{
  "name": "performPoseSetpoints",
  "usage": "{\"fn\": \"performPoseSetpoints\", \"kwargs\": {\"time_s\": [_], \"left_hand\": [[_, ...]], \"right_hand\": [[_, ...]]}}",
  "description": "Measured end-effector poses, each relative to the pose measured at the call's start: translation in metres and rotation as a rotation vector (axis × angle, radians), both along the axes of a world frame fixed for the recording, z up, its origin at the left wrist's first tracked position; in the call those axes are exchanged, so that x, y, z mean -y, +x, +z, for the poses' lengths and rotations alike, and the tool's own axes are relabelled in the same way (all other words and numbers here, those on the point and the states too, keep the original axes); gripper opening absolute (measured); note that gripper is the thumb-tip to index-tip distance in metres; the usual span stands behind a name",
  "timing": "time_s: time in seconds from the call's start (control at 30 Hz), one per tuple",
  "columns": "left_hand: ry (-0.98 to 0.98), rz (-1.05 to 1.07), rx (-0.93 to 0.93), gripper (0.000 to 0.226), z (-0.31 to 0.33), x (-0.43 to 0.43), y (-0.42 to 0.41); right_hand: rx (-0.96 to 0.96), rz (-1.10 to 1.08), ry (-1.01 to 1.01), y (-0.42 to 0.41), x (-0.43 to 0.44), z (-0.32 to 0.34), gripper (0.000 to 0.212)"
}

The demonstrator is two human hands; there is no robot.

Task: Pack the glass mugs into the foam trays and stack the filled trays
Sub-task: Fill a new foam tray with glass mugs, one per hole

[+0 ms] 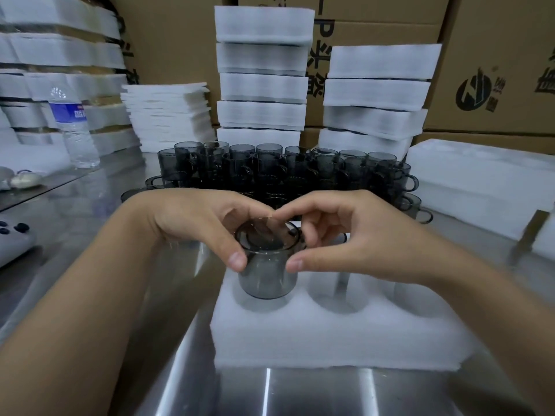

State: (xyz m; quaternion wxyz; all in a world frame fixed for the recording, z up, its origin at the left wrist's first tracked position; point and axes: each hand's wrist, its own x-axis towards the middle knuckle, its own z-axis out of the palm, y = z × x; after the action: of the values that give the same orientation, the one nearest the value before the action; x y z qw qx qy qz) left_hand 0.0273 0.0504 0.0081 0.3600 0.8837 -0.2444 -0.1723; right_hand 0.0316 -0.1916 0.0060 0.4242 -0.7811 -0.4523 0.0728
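Starting at the left, a water bottle stands on the steel surface, well apart from the work. The left hand pinches the glass mug at its rim, thumb on the near wall and fingers dipped inside. That mug stands upright in the leftmost hole of the foam tray, with most of its body above the foam. Behind it, loose mugs wait in front of 2 stacks of filled trays. The right hand grips the same rim from the other side, thumb on the wall, fingers curled at the far edge. To seat it well, I would press straight down with even force from both hands, keeping the mug level so the foam does not catch 1 side. The next hole to the right is empty
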Motion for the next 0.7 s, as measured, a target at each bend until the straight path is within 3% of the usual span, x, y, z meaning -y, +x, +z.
{"fn": "performPoseSetpoints", "kwargs": {"time_s": [0.27, 0.7], "left_hand": [[-0.033, -0.001, -0.018, 0.098, 0.0011, 0.0034, -0.0026], [-0.191, -0.154, -0.141, 0.064, 0.0045, 0.0057, -0.0021]], "right_hand": [[-0.033, 0.02, 0.014, -0.0003, 0.0011, -0.0005, 0.043], [-0.1, 0.068, 0.023, 0.0024, 0.0017, -0.003, 0.034]]}}
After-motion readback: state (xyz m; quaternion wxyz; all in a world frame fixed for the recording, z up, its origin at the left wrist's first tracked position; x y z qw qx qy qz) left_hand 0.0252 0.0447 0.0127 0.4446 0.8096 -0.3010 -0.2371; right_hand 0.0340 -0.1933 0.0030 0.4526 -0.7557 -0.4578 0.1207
